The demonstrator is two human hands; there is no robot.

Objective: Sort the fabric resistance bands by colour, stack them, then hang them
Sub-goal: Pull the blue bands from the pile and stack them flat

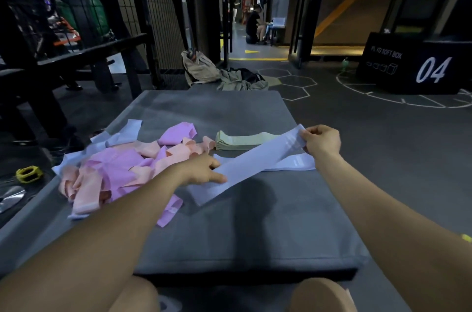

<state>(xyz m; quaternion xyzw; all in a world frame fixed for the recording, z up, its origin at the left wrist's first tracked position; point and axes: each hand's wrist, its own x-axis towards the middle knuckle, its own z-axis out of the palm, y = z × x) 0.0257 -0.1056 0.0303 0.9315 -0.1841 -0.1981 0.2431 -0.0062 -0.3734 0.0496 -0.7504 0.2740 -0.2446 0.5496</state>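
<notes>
Pale blue band [245,166] — taut between left hand [204,171] and right hand [322,142] (over grey mat [255,222]).

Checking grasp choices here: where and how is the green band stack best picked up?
By its short left end, coming from above-left with thumb on top and fingers under. The green band stack lies flat on the grey mat; that end is squared and clear, while the pale blue band crosses the right end.

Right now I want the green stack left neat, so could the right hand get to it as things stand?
Probably yes, once freed. The right hand pinches one end of the pale blue band, just beside the green stack; nothing lies between them on the grey mat.
</notes>
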